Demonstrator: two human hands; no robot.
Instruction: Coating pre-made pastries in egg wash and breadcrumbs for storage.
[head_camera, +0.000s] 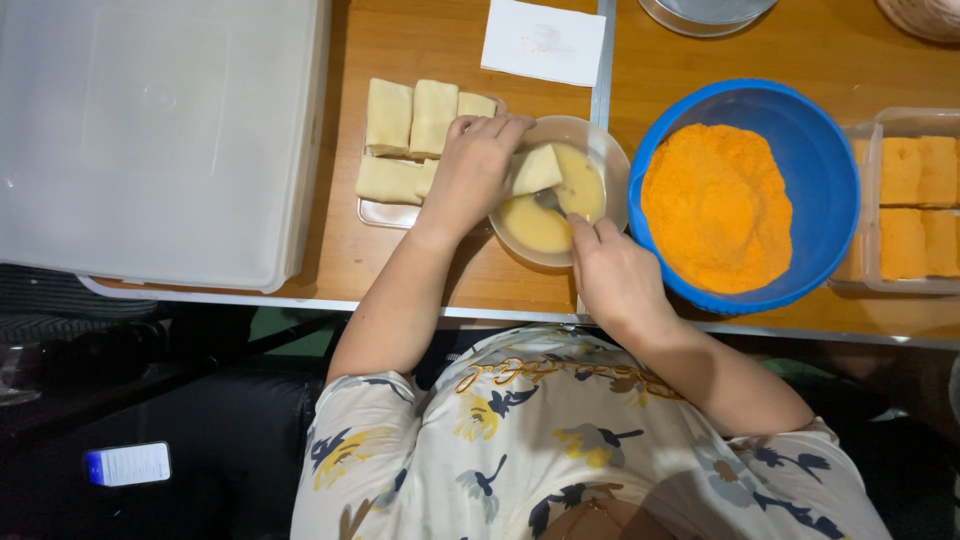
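Note:
My left hand (472, 170) holds a pale rolled pastry (537, 168) over a small beige bowl (612, 155) of yellow egg wash. My right hand (612, 275) reaches into the same bowl from the near side; a utensil seems to sit under its fingers, but I cannot make it out. Left of the bowl, a small tray (378, 213) carries several uncoated pale rolls (410, 118).
A blue bowl (830, 170) of orange breadcrumbs stands right of the egg bowl. A clear container (868, 135) with several crumbed pieces sits at the far right. A large white lidded box (150, 140) fills the left. White paper (545, 40) lies at the back. A phone (128, 464) lies below the table.

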